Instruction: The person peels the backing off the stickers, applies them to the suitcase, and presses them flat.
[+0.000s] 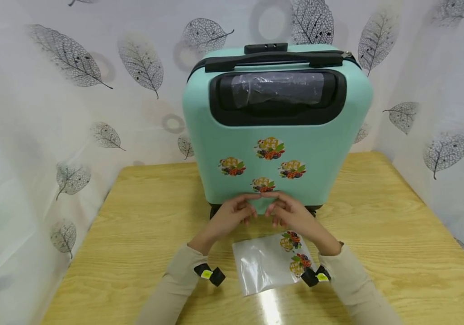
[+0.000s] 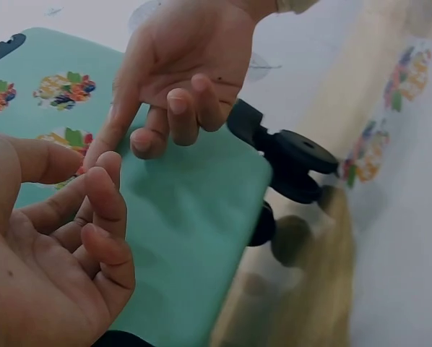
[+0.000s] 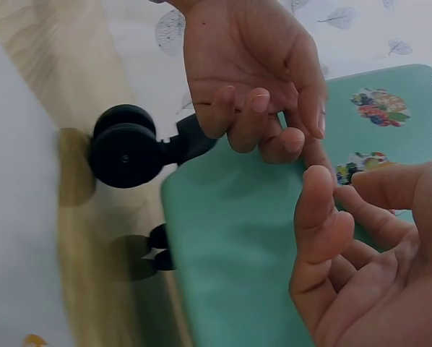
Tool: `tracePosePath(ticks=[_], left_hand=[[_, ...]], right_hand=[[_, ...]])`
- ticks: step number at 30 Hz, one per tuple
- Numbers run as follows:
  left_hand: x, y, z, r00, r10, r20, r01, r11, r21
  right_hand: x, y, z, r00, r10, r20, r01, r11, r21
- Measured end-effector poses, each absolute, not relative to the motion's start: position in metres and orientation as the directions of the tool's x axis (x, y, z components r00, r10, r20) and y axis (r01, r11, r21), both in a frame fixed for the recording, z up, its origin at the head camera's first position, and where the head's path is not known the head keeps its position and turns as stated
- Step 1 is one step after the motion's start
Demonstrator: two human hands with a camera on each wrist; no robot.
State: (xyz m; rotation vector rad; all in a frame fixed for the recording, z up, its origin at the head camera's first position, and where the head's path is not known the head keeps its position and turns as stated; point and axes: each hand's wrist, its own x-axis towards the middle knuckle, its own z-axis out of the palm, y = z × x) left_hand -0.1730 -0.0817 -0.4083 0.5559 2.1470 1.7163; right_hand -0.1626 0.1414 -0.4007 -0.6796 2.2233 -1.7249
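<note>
A mint-green suitcase (image 1: 215,135) stands upright with several round fruit-printed stickers on its front. The lowest sticker (image 1: 263,184) sits near the suitcase's bottom edge. My left hand (image 1: 229,217) stretches its index finger to this sticker's lower edge, and the other fingers bend loosely. From the other side, my right hand (image 1: 294,217) does the same, its index fingertip meeting the left one. In the left wrist view, part of the lowest sticker (image 2: 75,141) shows behind the fingers. Neither hand grips anything.
A clear sticker sheet (image 1: 260,262) with two fruit stickers at its right lies on the wooden table (image 1: 150,225) under the forearms. Black wheels (image 3: 126,148) project from the suitcase's base. Leaf-patterned cloth (image 1: 146,122) hangs behind and at both sides.
</note>
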Motion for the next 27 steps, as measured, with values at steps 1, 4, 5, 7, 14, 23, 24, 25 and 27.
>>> tracePosePath(ticks=[1, 4, 5, 7, 14, 23, 24, 25, 27], left_hand=[[-0.174, -0.082, -0.406, -0.866, 0.5, -0.015, 0.092, 0.189, 0.978], [-0.175, -0.084, -0.398, -0.868, 0.496, -0.006, 0.1, 0.188, 0.977], [-0.176, -0.085, -0.395, -0.87, 0.493, 0.001, 0.108, 0.19, 0.976], [-0.177, -0.086, -0.389, -0.873, 0.487, 0.015, 0.123, 0.191, 0.974], [-0.179, -0.086, -0.365, -0.865, 0.499, 0.04, 0.149, 0.18, 0.972], [-0.18, -0.085, -0.357, -0.85, 0.524, 0.05, 0.154, 0.157, 0.975], [-0.18, -0.086, -0.359, -0.851, 0.522, 0.05, 0.156, 0.16, 0.975], [-0.18, -0.087, -0.361, -0.853, 0.519, 0.049, 0.159, 0.169, 0.973], [-0.179, -0.089, -0.366, -0.857, 0.514, 0.05, 0.163, 0.178, 0.971]], right_hand=[[-0.163, 0.142, -0.399, -0.86, -0.503, 0.091, -0.212, 0.189, -0.959], [-0.164, 0.145, -0.393, -0.855, -0.508, 0.101, -0.227, 0.193, -0.954], [-0.165, 0.146, -0.391, -0.855, -0.508, 0.107, -0.236, 0.198, -0.951], [-0.166, 0.147, -0.387, -0.856, -0.506, 0.106, -0.236, 0.2, -0.951], [-0.169, 0.149, -0.369, -0.852, -0.518, 0.075, -0.207, 0.202, -0.957], [-0.17, 0.146, -0.355, -0.835, -0.536, 0.127, -0.259, 0.179, -0.949], [-0.17, 0.147, -0.356, -0.834, -0.537, 0.123, -0.257, 0.182, -0.949], [-0.17, 0.149, -0.358, -0.833, -0.541, 0.12, -0.253, 0.18, -0.95], [-0.17, 0.151, -0.364, -0.827, -0.549, 0.117, -0.245, 0.166, -0.955]])
